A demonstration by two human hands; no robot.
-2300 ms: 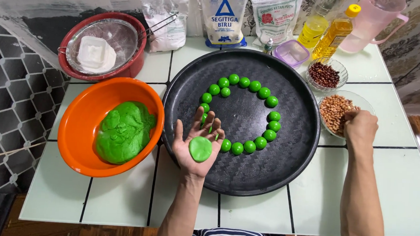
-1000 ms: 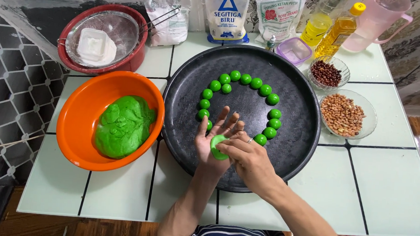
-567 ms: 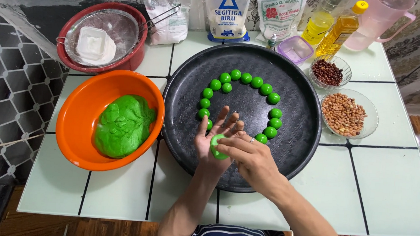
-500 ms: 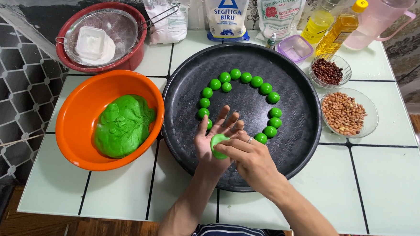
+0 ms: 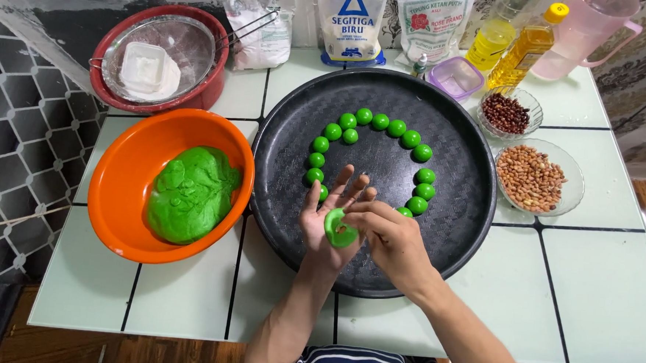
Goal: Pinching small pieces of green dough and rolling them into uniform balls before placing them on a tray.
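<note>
Left hand [image 5: 325,229] lies open, fingers spread, a green dough disc [image 5: 340,228] on its palm. Right hand [image 5: 392,240] fingers pinch the disc's edge above the black tray [image 5: 453,232].

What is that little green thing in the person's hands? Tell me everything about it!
The green dough piece is bright green, soft-looking and smooth, pressed into a small cup with a raised rim and a dent in the middle. It lies in the open palm of the left hand, above the near part of the black tray. The right hand pinches its edge with its fingertips. Nothing else touches it.
</note>
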